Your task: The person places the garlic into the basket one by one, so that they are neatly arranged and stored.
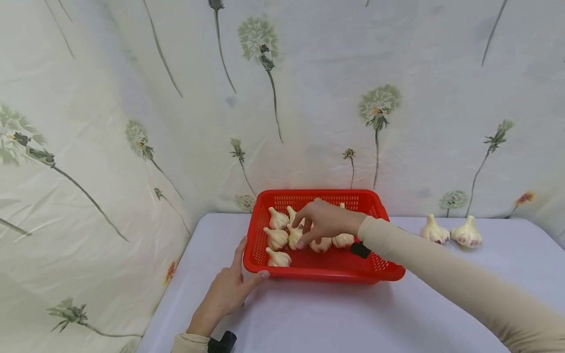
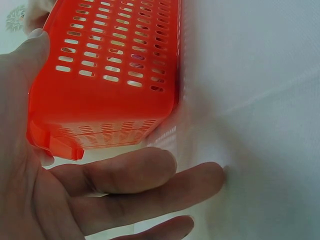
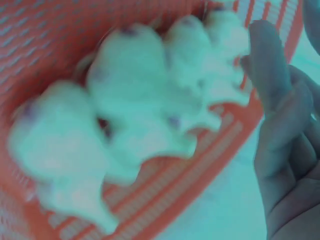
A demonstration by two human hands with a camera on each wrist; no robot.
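Note:
Several pale garlic bulbs (image 1: 277,239) lie in a red plastic basket (image 1: 326,274) with perforated walls. My right hand (image 1: 324,219) reaches over them from the right. Its thumb and forefinger are spread beside one bulb (image 1: 294,237), and whether they touch it is unclear. In the right wrist view the bulbs (image 3: 130,75) look blurred, while the right hand (image 3: 282,110) sits at the right edge with no bulb in its grasp. My left hand (image 1: 225,289) touches the basket's near left corner, thumb along the front rim. The left wrist view shows its other fingers (image 2: 150,195) extended below the rim.
Two more garlic bulbs, one on the left (image 1: 434,230) and one on the right (image 1: 467,232), lie on the white table (image 1: 309,318) right of the basket. A sheet with a dandelion print (image 1: 318,122) hangs behind and at the left.

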